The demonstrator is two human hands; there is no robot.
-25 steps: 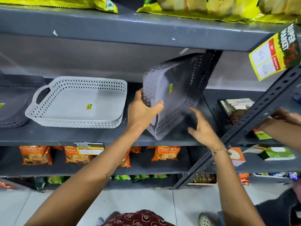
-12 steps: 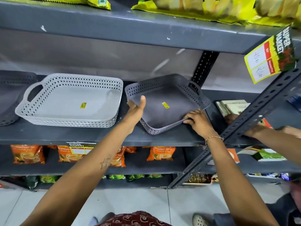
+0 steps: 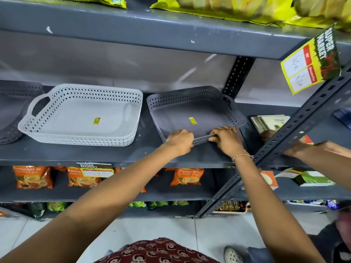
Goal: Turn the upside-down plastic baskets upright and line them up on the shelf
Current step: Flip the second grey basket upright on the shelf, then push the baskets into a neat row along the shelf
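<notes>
A dark grey perforated basket [image 3: 191, 109] stands upright on the grey shelf [image 3: 76, 154], a yellow sticker on its floor. My left hand [image 3: 180, 141] and my right hand [image 3: 227, 139] both grip its near rim, side by side. To its left sits a light grey basket [image 3: 83, 114], upright, also with a yellow sticker. At the far left edge lies another dark grey basket [image 3: 13, 111], upside down and partly cut off by the frame.
A slanted perforated metal upright [image 3: 284, 137] crosses at the right, with another person's arm [image 3: 322, 149] reaching behind it toward boxes [image 3: 269, 120]. A yellow price tag [image 3: 311, 59] hangs from the upper shelf. Orange tea packets [image 3: 187, 176] fill the shelf below.
The dark grey basket went from tilted on edge to lying flat and upright. My left hand moved from its side to the near rim, beside my right hand.
</notes>
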